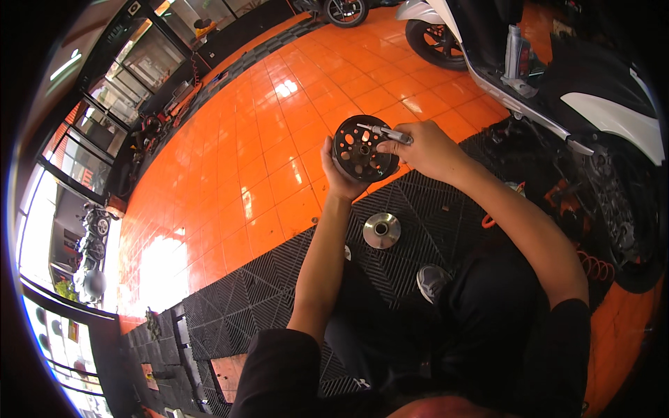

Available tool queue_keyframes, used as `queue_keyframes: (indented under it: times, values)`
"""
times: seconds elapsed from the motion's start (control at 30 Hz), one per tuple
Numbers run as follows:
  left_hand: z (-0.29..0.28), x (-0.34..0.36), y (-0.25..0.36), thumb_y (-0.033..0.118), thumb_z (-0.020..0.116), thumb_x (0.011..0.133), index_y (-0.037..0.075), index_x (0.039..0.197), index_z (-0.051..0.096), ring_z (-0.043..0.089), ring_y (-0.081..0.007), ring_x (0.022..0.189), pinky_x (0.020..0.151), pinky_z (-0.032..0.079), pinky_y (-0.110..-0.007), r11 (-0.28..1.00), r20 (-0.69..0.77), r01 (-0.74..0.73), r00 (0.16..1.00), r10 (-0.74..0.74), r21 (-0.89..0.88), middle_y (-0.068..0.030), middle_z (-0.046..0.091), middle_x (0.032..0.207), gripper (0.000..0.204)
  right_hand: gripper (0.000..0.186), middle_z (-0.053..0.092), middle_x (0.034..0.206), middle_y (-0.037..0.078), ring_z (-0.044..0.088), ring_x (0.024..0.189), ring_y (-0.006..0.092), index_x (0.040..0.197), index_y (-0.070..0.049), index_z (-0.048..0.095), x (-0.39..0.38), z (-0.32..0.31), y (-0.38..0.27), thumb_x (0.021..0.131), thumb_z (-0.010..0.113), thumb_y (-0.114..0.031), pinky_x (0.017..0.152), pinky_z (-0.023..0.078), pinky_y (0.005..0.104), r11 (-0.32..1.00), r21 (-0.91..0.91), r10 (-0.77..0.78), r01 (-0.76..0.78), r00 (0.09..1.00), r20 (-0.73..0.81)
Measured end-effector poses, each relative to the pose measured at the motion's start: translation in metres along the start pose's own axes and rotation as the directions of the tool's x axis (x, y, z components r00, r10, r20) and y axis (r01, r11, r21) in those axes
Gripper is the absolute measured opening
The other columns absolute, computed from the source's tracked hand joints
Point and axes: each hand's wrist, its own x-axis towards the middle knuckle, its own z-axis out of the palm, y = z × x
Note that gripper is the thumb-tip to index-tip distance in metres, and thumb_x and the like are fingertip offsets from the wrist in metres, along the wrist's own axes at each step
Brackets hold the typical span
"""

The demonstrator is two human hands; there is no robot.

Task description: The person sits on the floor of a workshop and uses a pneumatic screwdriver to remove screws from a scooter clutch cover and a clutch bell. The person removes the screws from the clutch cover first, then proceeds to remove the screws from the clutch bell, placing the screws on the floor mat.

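Observation:
My left hand (pixel 342 174) is closed round the left and lower rim of a black round clutch drum (pixel 355 159). The drum has several holes in its flat face, which is turned up towards me. In my right hand (pixel 433 152) is a slim grey metal tool (pixel 394 134) with a thin tip. That tip lies over the upper part of the drum's face; whether it touches is unclear. My right fingers also reach over the drum's right side. Below the drum, a shiny metal pulley disc (pixel 373 226) with a central hub lies on the mat.
Black ribbed matting (pixel 279 268) borders the orange tiled floor (pixel 230 181). A white and black scooter (pixel 613 115) stands close on my right, its side mechanism exposed. A grey bottle (pixel 514 52) rests on it. Behind my right arm runs a red coiled hose (pixel 596 267).

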Motion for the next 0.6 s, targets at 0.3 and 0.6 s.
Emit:
queue_keyframes:
  times: [0.3,0.6]
  values:
    - [0.007,0.001,-0.004,0.073,0.040,0.090,0.010,0.131,0.057,0.064,-0.0310,0.099,0.085,0.056,-0.050,0.999,-0.056,0.030,0.998,-0.027,0.044,-0.0124,0.063,0.122,0.076,0.045,0.067,0.069,0.012,0.067,0.066,0.0220,0.091,-0.001,0.073,-0.003,-0.006,0.004,0.089,0.074,-0.046,0.065,0.050,0.0373,0.993,0.118,-0.031,0.017,0.992,0.122]
    - [0.024,-0.007,-0.008,0.073,0.041,0.088,0.013,0.134,0.056,0.060,-0.0287,0.113,0.088,0.054,-0.048,0.979,-0.127,0.112,0.988,-0.091,0.172,-0.0103,0.061,0.128,0.077,0.048,0.066,0.067,0.009,0.066,0.064,0.0206,0.087,0.000,0.072,-0.008,-0.018,0.003,0.088,0.074,-0.049,0.065,0.050,0.0356,0.999,-0.028,0.043,-0.039,0.989,0.139]
